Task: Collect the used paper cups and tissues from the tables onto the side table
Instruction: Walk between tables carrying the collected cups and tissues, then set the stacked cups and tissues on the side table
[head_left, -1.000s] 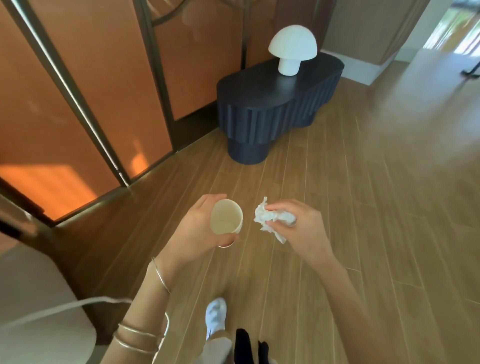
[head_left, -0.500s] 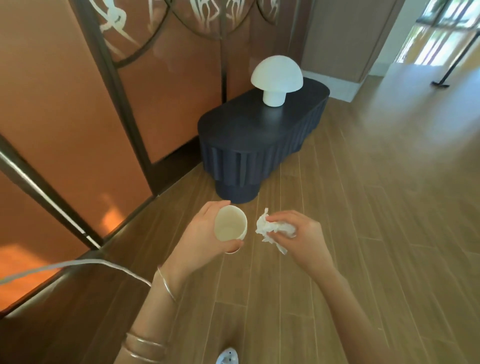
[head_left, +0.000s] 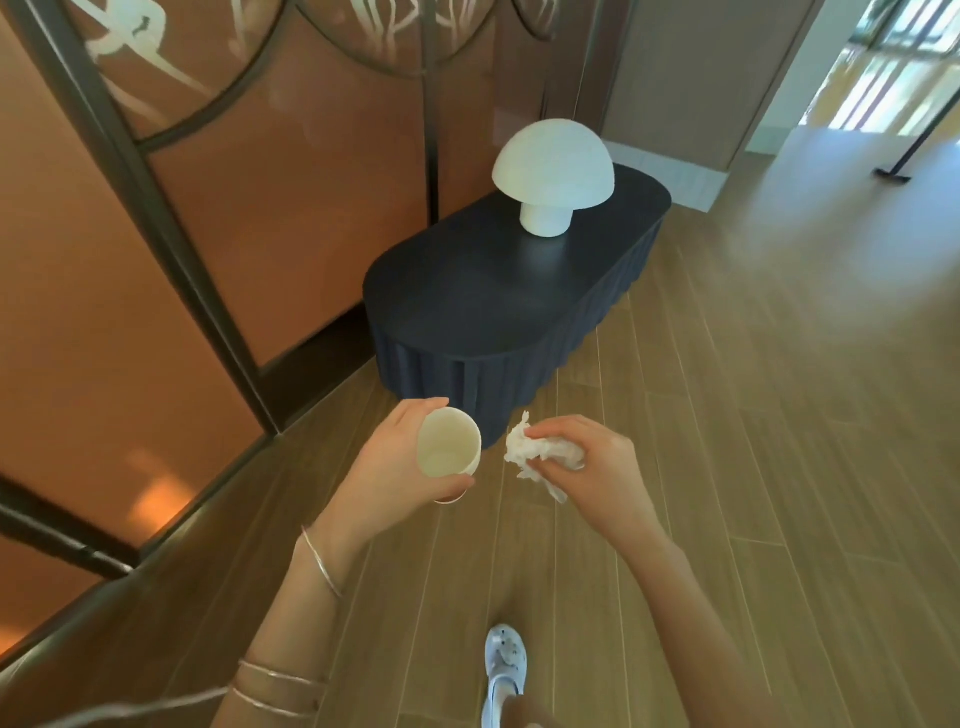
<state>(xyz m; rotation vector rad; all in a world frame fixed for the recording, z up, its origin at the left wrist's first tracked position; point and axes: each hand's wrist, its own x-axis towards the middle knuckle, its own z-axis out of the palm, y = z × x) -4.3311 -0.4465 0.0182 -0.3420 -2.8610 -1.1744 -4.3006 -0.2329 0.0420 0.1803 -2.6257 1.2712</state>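
My left hand grips a cream paper cup, tilted so its hollow inside faces me. Just to its right, my right hand is closed around a crumpled white tissue, with a bit of it hanging below the fingers. Both hands are held over the wooden floor, a short way in front of the dark oval side table with ribbed sides, whose near end lies just beyond the cup.
A white mushroom-shaped lamp stands on the far half of the side table. An orange panelled screen with dark metal frames runs along the left. Open wooden floor spreads to the right. My shoe is at the bottom.
I have walked closer to the side table, which now looms larger and nearer the hands. Cup and tissue stay held the same way.
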